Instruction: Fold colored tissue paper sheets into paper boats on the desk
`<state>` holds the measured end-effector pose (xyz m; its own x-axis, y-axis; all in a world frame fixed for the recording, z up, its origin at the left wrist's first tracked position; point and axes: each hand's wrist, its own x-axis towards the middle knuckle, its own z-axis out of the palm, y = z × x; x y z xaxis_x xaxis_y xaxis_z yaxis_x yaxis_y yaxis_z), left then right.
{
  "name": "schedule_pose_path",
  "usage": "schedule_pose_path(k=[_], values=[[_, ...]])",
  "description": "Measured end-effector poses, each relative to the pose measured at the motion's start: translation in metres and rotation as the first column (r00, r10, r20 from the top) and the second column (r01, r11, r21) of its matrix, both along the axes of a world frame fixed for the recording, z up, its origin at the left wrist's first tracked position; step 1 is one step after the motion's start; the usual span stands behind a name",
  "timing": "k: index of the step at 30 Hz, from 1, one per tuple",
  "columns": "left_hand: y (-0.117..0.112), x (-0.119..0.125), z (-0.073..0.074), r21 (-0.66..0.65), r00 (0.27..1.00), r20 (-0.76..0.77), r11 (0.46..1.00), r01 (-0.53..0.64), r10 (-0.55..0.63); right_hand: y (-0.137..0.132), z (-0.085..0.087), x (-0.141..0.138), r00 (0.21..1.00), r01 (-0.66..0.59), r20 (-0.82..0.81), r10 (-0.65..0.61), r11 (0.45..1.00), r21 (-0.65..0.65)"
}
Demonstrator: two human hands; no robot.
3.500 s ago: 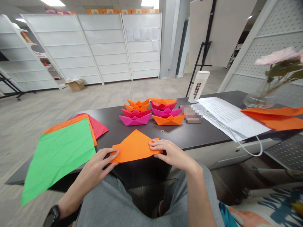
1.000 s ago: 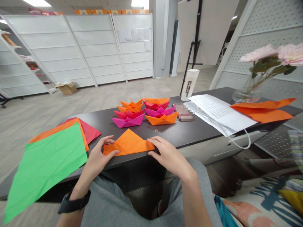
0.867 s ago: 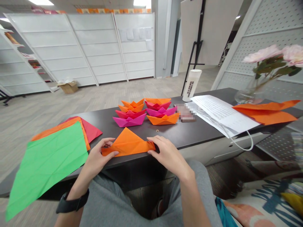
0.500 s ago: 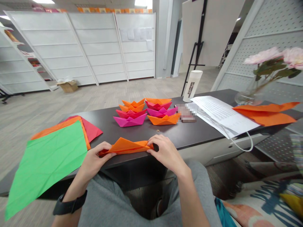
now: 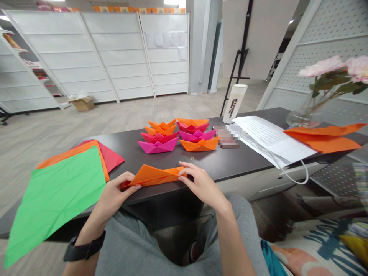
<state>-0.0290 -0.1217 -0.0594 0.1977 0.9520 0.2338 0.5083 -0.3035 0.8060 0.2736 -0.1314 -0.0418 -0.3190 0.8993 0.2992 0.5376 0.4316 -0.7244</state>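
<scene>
An orange paper boat (image 5: pixel 158 176), partly formed with a peak rising left of its middle, lies along the table's near edge between my hands. My left hand (image 5: pixel 116 191) pinches its left end between thumb and fingers. At the other end, my right hand (image 5: pixel 201 182) grips the folded tip, thumb in front and fingers behind. Behind it stand two rows of finished paper boats, among them a magenta boat (image 5: pixel 158 146) and an orange boat (image 5: pixel 199 144) nearest me. To my left, a green sheet (image 5: pixel 60 195) overlaps orange and red sheets (image 5: pixel 113 158).
The dark table (image 5: pixel 230 168) carries a white cup (image 5: pixel 235 103), printed papers (image 5: pixel 270 138), a white cable (image 5: pixel 306 172) and a blurred-out flat object (image 5: pixel 228 138). Farther right are folded orange paper (image 5: pixel 324 140) and a glass vase (image 5: pixel 301 117) with pink flowers.
My right hand's fingers have shifted on the boat's right end, with the index finger lifted and straighter. The peak leans slightly further left. My left hand keeps its hold.
</scene>
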Motion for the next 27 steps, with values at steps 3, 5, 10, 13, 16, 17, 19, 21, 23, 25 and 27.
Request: schedule_pose_path(k=[3, 5, 10, 13, 16, 17, 19, 21, 23, 25, 27], values=[[0.0, -0.001, 0.0, -0.006, 1.0, 0.01, 1.0, 0.007, -0.007, 0.0, 0.002, -0.002, 0.992, -0.007, -0.126, 0.003, 1.0, -0.03], [0.0, -0.002, -0.001, -0.009, 1.0, 0.01, 1.0, 0.009, -0.009, 0.001, 0.002, -0.003, 0.974, -0.013, -0.227, -0.005, 0.997, -0.075], [-0.001, -0.002, 0.0, -0.003, 1.0, 0.015, 1.0, -0.01, 0.01, 0.007, -0.008, -0.003, 0.891, -0.05, -0.45, -0.054, 0.975, -0.216], [0.0, -0.001, 0.0, 0.001, 1.0, 0.022, 1.0, -0.013, 0.013, 0.01, -0.012, -0.002, 0.875, -0.08, -0.479, -0.063, 0.959, -0.273], [0.0, -0.002, -0.001, -0.008, 0.999, 0.041, 1.0, -0.01, 0.01, 0.01, -0.011, -0.002, 0.873, -0.125, -0.487, -0.039, 0.946, -0.301], [0.0, -0.002, -0.001, -0.013, 0.999, 0.051, 1.0, -0.008, 0.008, 0.01, -0.009, -0.002, 0.862, -0.137, -0.505, -0.04, 0.941, -0.308], [0.0, -0.002, -0.002, -0.019, 0.997, 0.075, 1.0, -0.004, 0.005, 0.009, -0.005, -0.003, 0.833, -0.161, -0.551, -0.048, 0.932, -0.326], [0.0, -0.003, -0.003, -0.024, 0.995, 0.096, 1.0, -0.001, 0.004, 0.007, 0.0, -0.003, 0.806, -0.206, -0.591, -0.041, 0.916, -0.344], [0.0, -0.003, -0.003, -0.027, 0.994, 0.108, 1.0, 0.003, 0.0, 0.005, 0.003, -0.002, 0.781, -0.275, -0.625, -0.015, 0.89, -0.365], [0.0, -0.003, -0.003, -0.028, 0.993, 0.115, 1.0, 0.007, -0.004, 0.003, 0.006, -0.002, 0.762, -0.344, -0.648, 0.014, 0.856, -0.387], [0.0, -0.003, -0.002, -0.03, 0.993, 0.122, 1.0, 0.009, -0.005, 0.002, 0.006, -0.001, 0.752, -0.385, -0.658, 0.036, 0.835, -0.394]])
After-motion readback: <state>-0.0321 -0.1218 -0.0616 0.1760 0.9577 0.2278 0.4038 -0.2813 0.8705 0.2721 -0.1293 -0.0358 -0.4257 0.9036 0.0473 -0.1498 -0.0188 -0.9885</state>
